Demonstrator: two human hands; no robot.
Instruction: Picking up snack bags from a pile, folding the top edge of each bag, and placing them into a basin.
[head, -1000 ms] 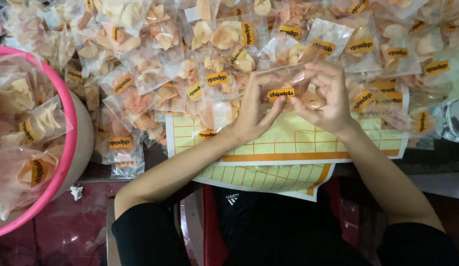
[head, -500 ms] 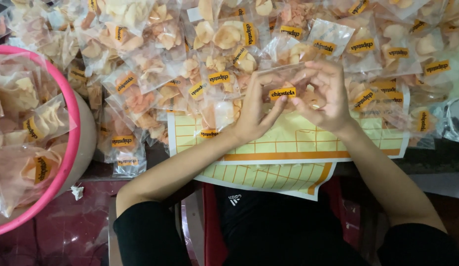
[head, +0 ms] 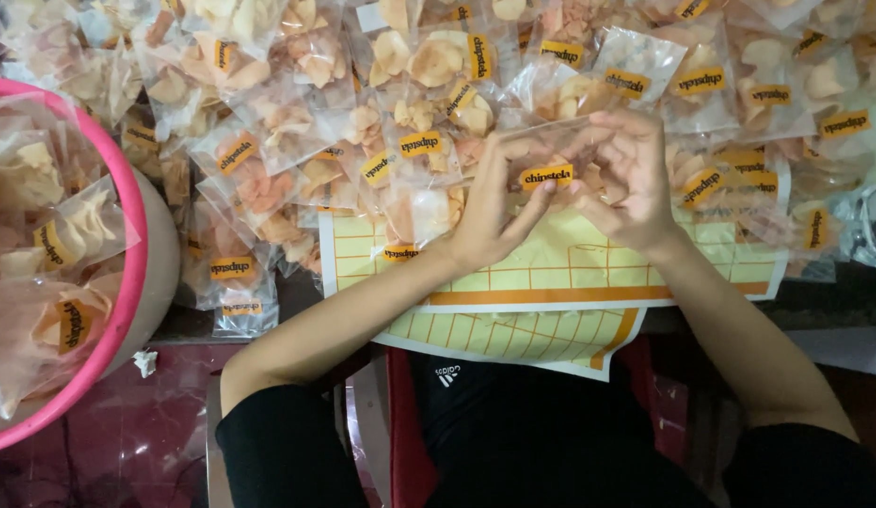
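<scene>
Snack bag (head: 551, 165), clear with a yellow label, sits between our two hands above the yellow grid sheet (head: 589, 273). Our left hand (head: 490, 212) presses its fingers closed against the bag's near side, while our right hand (head: 626, 179) curls its fingers around the far side, gripping it. Behind lies a pile of bags (head: 363, 113) spread across the table. At our left, a pink basin (head: 127, 282) holds more labelled bags.

A dark red glossy floor (head: 127, 442) shows below a low dark table edge (head: 833, 301) under even light.
</scene>
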